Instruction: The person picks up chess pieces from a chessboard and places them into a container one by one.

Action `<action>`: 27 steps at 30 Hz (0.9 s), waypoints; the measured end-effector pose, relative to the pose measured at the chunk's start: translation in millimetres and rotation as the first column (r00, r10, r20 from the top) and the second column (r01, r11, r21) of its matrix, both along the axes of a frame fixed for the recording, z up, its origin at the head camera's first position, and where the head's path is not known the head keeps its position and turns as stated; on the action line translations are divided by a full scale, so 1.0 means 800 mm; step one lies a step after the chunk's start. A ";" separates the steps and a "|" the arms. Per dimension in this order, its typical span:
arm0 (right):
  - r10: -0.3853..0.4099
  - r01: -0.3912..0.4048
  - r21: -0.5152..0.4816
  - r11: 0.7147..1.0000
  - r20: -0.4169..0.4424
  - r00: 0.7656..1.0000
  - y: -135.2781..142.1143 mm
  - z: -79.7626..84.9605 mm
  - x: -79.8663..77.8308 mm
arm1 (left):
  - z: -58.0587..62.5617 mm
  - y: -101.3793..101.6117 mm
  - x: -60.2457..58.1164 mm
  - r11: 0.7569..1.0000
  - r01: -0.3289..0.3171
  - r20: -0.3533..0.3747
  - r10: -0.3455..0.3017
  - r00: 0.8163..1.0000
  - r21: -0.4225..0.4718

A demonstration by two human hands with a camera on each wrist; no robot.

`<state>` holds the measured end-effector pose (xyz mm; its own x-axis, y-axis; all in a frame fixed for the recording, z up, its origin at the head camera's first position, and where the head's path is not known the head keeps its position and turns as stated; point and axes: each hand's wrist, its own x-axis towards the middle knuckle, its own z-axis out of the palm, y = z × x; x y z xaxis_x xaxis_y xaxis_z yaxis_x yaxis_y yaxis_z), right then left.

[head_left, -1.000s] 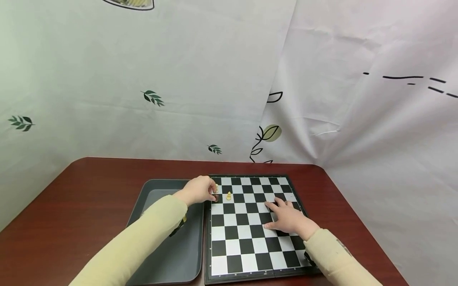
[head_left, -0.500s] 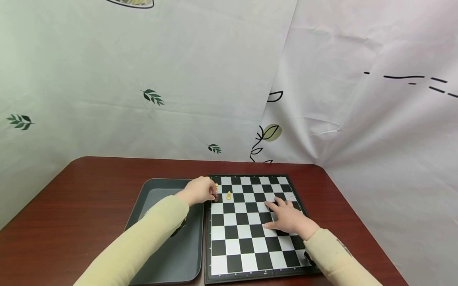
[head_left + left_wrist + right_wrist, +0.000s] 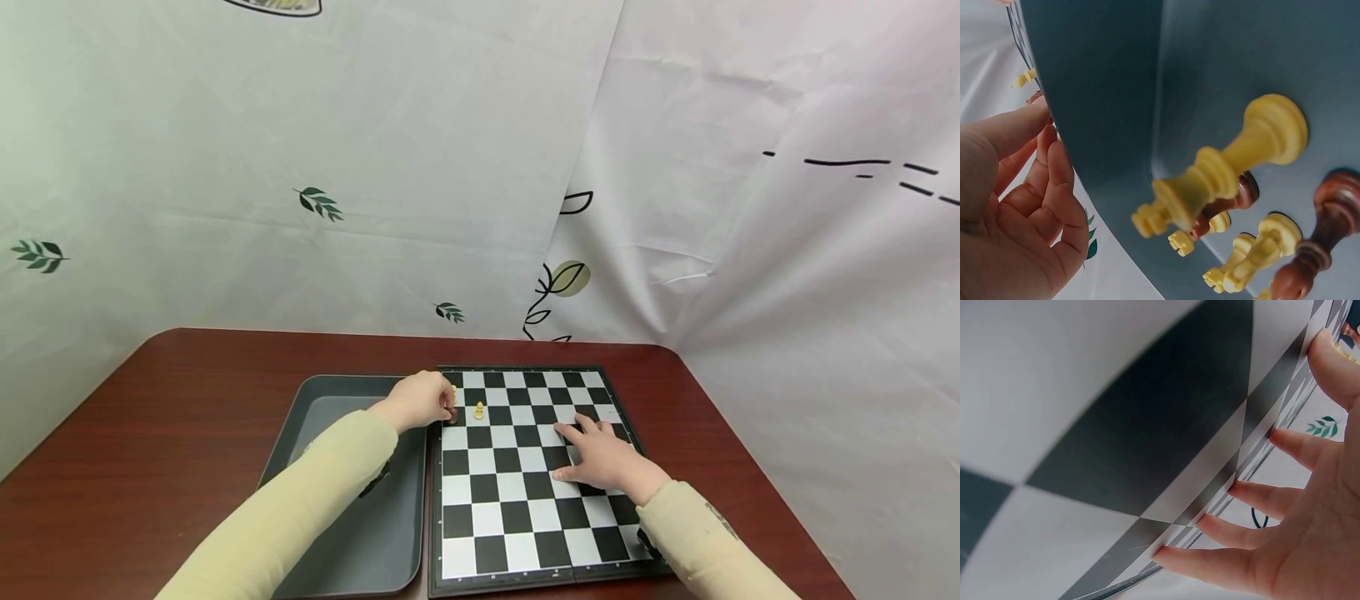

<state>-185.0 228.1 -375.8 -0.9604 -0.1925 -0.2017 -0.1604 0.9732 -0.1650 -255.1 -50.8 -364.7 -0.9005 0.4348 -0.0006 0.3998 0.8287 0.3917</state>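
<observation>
At the far left corner of the chessboard (image 3: 489, 483), my left hand (image 3: 417, 399) pinches a small brown chess piece (image 3: 452, 416) over a square in the edge column. Its kind is hidden by the fingers. Just beyond it stands a yellow chess piece (image 3: 454, 390), partly covered by the hand. One square to the right, a yellow pawn (image 3: 479, 411) stands upright. My right hand (image 3: 606, 459) rests on the right side of the board with fingers spread. In the right wrist view, the fingertips (image 3: 1164, 554) touch the squares, and nothing is held.
Left of the board lies a grey tray (image 3: 360, 542), under my left forearm. Inside it, the left wrist view shows a large yellow piece (image 3: 1210, 172), a brown piece (image 3: 1316, 247) and several others lying about. A patterned white cloth (image 3: 375, 167) hangs behind the table (image 3: 217, 400).
The left forearm has shifted very slightly to the right, while its fingers stay at the brown chess piece. My right hand has not moved.
</observation>
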 end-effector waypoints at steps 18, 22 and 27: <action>-0.010 0.010 0.005 1.000 -0.003 1.000 -0.002 0.000 0.000 | -0.008 0.000 -0.001 1.000 -0.008 -0.013 0.009 1.000 0.012; -0.006 0.006 0.005 1.000 -0.005 1.000 -0.001 0.000 0.001 | -0.009 0.000 -0.002 1.000 -0.013 -0.012 0.013 1.000 0.017; 0.000 0.000 -0.002 1.000 -0.005 1.000 0.000 0.000 0.001 | -0.008 0.000 -0.003 1.000 -0.014 -0.013 0.015 1.000 0.019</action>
<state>-184.6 228.1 -375.6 -0.9615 -0.1926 -0.1960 -0.1610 0.9728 -0.1665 -257.4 -50.5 -371.5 -0.9066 0.4215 0.0192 0.3929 0.8268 0.4026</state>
